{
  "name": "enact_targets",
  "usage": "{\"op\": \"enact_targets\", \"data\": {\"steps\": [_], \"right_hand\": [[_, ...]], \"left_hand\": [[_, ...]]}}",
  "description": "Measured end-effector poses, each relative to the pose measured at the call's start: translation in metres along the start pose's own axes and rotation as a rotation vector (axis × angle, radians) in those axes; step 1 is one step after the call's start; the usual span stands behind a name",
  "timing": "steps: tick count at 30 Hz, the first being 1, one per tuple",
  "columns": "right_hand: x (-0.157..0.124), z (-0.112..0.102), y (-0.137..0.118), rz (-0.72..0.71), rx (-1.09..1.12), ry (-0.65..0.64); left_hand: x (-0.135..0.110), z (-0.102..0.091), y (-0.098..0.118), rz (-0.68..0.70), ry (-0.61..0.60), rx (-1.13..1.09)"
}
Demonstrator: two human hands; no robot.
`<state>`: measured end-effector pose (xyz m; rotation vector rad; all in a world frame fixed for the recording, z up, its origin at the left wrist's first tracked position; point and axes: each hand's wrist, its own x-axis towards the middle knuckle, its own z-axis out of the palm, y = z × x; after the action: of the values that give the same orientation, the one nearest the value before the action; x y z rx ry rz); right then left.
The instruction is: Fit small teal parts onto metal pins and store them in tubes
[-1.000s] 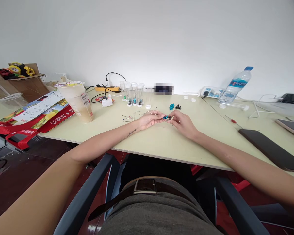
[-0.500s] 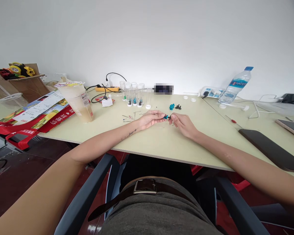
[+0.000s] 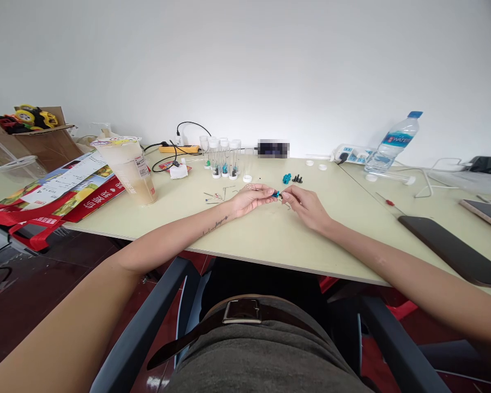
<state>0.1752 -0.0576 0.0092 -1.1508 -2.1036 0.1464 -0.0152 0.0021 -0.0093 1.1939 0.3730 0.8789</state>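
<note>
Thumb and fingers of my left hand (image 3: 251,200) pinch a small shiny blue part (image 3: 276,194) just above the tabletop. My right hand (image 3: 305,207) is closed against the right end of that part. A dark bit shows between its fingertips and the blue part, too small to name. Below the right fingers a short thin metallic piece is partly seen. Behind the hands lie more blue parts (image 3: 287,178) in a small cluster. Beside them several black screws (image 3: 297,179) stand together. Left of my left hand, thin metal tools (image 3: 219,196) are scattered.
Several clear tubes (image 3: 225,161) with white caps stand at the back. A drink cup (image 3: 126,172) and red bag (image 3: 94,199) are at left. On the right are a tilted water bottle (image 3: 395,144), a power strip (image 3: 354,154) and a dark phone (image 3: 450,248).
My right hand has moved slightly left, so its fingertips are closer to the blue part and cover more of the dark bit. My left hand has barely moved.
</note>
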Motion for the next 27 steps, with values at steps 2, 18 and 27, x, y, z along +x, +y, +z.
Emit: {"op": "enact_targets", "data": {"steps": [2, 18, 27], "right_hand": [[-0.0002, -0.0002, -0.0001, -0.006, 0.021, 0.017], [-0.0012, 0.0002, -0.0001, -0.037, 0.071, 0.108], [-0.0014, -0.0001, 0.0002, -0.030, 0.076, 0.114]], "left_hand": [[0.0004, -0.0006, -0.0003, 0.011, 0.004, -0.008], [-0.0002, -0.0003, 0.0000, 0.010, 0.022, -0.002], [0.0000, -0.0004, 0.0004, 0.005, 0.005, -0.003]]}}
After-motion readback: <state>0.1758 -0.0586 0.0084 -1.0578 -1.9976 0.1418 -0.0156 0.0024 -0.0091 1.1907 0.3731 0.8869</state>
